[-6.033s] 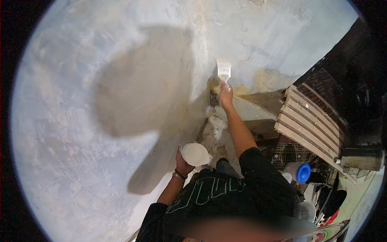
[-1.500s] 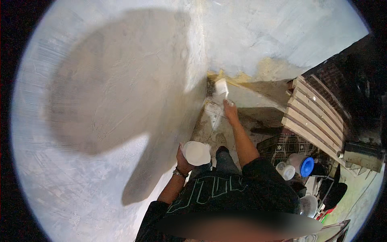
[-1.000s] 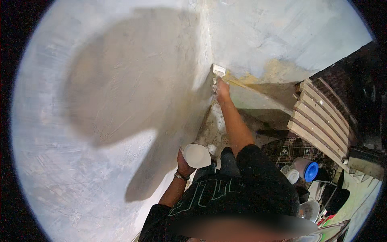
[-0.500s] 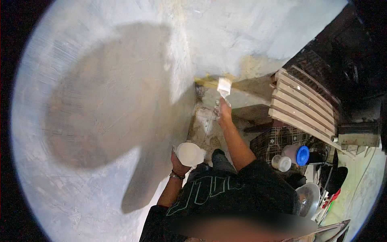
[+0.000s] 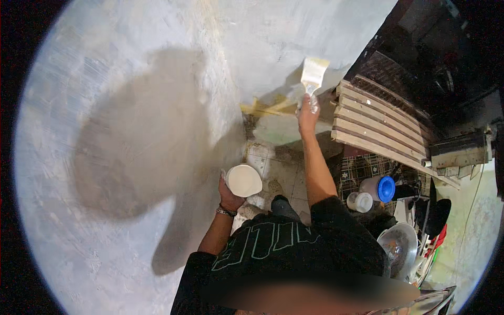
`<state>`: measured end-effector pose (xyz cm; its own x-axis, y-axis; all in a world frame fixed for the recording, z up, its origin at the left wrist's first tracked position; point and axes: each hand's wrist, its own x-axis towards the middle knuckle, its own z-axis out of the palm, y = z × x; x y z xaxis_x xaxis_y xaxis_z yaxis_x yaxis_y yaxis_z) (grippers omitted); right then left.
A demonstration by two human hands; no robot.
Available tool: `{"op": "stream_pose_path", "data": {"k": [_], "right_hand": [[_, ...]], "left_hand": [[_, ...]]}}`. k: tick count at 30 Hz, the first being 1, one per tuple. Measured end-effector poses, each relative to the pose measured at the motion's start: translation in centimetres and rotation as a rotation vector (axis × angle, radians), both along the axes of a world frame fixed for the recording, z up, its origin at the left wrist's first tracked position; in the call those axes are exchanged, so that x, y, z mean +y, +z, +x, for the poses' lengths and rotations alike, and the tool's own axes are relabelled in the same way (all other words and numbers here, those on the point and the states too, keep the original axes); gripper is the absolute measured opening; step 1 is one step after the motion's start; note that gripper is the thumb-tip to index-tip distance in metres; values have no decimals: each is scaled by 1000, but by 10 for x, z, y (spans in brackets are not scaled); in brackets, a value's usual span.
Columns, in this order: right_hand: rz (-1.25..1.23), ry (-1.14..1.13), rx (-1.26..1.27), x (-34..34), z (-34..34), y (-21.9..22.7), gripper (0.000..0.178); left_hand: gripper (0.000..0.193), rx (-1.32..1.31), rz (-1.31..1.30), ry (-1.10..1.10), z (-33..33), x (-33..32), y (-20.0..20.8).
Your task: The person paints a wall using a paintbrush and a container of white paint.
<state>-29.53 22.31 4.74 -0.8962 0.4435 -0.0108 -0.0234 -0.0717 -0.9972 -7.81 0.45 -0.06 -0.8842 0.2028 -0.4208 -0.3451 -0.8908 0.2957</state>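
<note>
My right hand (image 5: 307, 116) is stretched forward, its fingers wrapped round the handle of a wide paintbrush (image 5: 314, 72). White paint coats the bristles, and smears of it show on the fingers. The brush head lies against or close before the pale far wall (image 5: 262, 47); I cannot tell whether it touches. Lower down on the left, my left hand (image 5: 229, 195) grips a round white tub (image 5: 244, 181) by its side. Pale paint fills the part of the tub that shows. A bracelet is on the left wrist.
A wall (image 5: 63, 157) with my shadow on it stands close on the left. Yellowish bare patches (image 5: 273, 106) run along the far wall's lower part. On the right are a wooden slatted rack (image 5: 380, 121), a blue-lidded container (image 5: 386, 189), a clear jar (image 5: 360, 201) and a metal bowl (image 5: 397, 247).
The right hand has moved the brush up and to the right, from the yellowish strip to the wall above it. The tub has come slightly higher and now sits more level.
</note>
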Motion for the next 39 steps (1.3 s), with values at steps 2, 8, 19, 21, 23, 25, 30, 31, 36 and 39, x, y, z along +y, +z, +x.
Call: {"op": "stream_pose_path", "data": {"k": [2, 8, 19, 21, 23, 25, 30, 31, 36, 39], "right_hand": [[272, -50, -189, 2, -2, -47, 54], [335, 172, -356, 18, 47, -152, 51], [1230, 636, 226, 50, 105, 144, 25], [1439, 681, 127, 51, 106, 164, 23], [1497, 711, 157, 52, 98, 166, 22], [1549, 743, 174, 52, 91, 165, 21], [1736, 887, 182, 39, 73, 147, 19], [1736, 876, 159, 37, 69, 138, 19], [1834, 883, 79, 26, 68, 101, 12], [1667, 815, 44, 34, 77, 113, 15]], "left_hand": [[67, -67, 51, 30, -5, 6, 9], [67, -36, 22, 35, -32, 18, 20], [69, 76, -70, 44, -88, 31, 20], [69, 115, -67, 9, -96, 35, 18], [69, 141, -67, -12, -102, 40, 15], [70, 158, -68, -39, -108, 49, 16], [70, 124, -1, -60, -121, 63, 13], [70, 121, 4, -81, -126, 67, 12], [70, 145, -72, -210, -134, 77, 17], [69, 195, -41, -210, -142, 69, 7]]}}
